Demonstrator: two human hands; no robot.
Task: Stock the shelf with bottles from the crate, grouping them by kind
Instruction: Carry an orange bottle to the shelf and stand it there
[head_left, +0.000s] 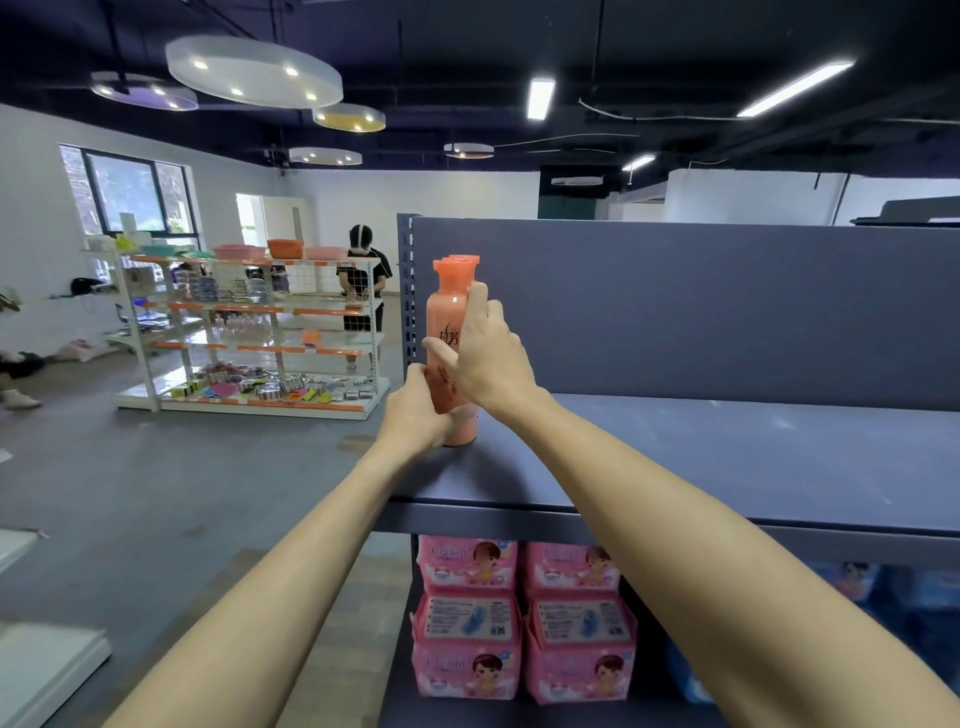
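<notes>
While both of your hands are working at the far-left end of the grey shelf (727, 457), you are standing an orange bottle (448, 332) upright on the shelf board, right beside the perforated upright post (408, 291). Your left hand (415, 410) is wrapping the lower body of the bottle, fingers curled round it; judged purpose: steadying the base so it seats flat near the shelf's front edge. Your right hand (485, 353) is gripping the bottle's middle from the right side, thumb across the label, fingers reaching up toward the neck; likely this hand is guiding the tilt and turning the label forward.

Behind the held bottle, more orange caps (464, 259) of the same colour are showing, so at least one or two like bottles are already standing in a row toward the back panel. Exact count: cannot tell, as the front bottle is hiding them. Placing this one directly in front of them is keeping the kind grouped in one file against the post, leaving the rest of the shelf to the right of the bottle free for other kinds.

Crate: not in view. Below the shelf, pink packs (467, 618) are sitting stacked on a lower level.
</notes>
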